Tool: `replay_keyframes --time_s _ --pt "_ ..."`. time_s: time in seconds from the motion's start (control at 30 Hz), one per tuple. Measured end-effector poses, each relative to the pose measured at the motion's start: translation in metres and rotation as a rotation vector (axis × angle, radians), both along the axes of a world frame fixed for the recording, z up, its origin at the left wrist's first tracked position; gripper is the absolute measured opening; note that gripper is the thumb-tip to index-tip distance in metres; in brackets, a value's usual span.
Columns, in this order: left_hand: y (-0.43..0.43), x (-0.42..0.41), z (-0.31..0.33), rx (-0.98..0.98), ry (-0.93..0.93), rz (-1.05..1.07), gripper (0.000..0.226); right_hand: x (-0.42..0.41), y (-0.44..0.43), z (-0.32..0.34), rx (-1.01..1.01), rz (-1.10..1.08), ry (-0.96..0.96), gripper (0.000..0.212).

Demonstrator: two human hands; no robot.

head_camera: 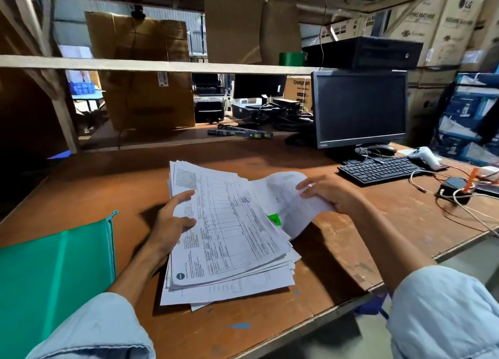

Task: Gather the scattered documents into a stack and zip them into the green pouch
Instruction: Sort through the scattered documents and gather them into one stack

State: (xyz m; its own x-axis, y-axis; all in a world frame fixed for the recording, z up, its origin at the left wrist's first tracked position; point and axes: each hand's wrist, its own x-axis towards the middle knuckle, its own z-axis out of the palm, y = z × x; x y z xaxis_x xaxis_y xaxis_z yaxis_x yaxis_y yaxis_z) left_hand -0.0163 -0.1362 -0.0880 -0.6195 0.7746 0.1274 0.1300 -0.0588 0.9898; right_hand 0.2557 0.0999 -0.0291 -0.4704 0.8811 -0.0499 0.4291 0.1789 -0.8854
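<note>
Fingers (pixel 189 221) of the left hand (pixel 172 221) curl over the left edge of the stack of documents (pixel 232 239), with the thumb laid across the top printed form and the rest of the hand tucked beneath, so the hand grips the pile from the side. The stack sits mid-desk on the brown wooden desk (pixel 121 175), its sheets uneven and fanned at the near corners (whether its far end is lifted off the wood cannot be told). The right hand (pixel 329 194) pinches the upper edge of a curled sheet (pixel 291 207) between thumb and bent fingertips; that sheet arches over the right side of the stack, touching it. A small bright green tab (pixel 274 219) shows between the sheet and the pile. The green pouch (pixel 54 272) lies flat to the left, near the left forearm but apart from the papers, its zipper edge (pixel 110 229) facing the stack. Further back on the right stand a dark monitor (pixel 360 110) and a black keyboard (pixel 378 169).
</note>
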Motion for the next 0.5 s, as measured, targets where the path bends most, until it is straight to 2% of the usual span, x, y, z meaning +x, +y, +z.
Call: replay_keyframes --time_s 0.07,0.17,0.27,0.33,0.4,0.47,0.5 --pt "0.001 0.000 0.000 -0.011 0.008 -0.013 0.059 0.006 -0.002 0.018 0.083 0.006 0.148 0.024" --pt "0.003 0.001 0.001 -0.026 0.031 -0.020 0.057 0.011 -0.013 0.051 0.082 0.091 0.452 0.021" --pt "0.002 0.002 0.001 -0.036 0.044 -0.018 0.058 0.011 -0.023 0.076 0.122 0.134 0.619 0.020" --pt "0.001 0.003 -0.001 -0.039 0.046 -0.014 0.058 0.009 -0.025 0.083 0.144 0.102 0.729 0.027" --pt "0.002 0.003 0.001 -0.037 0.053 -0.004 0.058 0.007 -0.020 0.085 0.033 0.058 0.933 0.036" --pt "0.004 0.000 0.000 -0.030 0.048 0.008 0.059 0.002 -0.014 0.081 -0.209 0.105 1.147 0.044" --pt "0.005 -0.002 0.000 -0.030 0.023 0.011 0.058 -0.002 -0.012 0.075 -0.306 0.128 1.163 0.045"
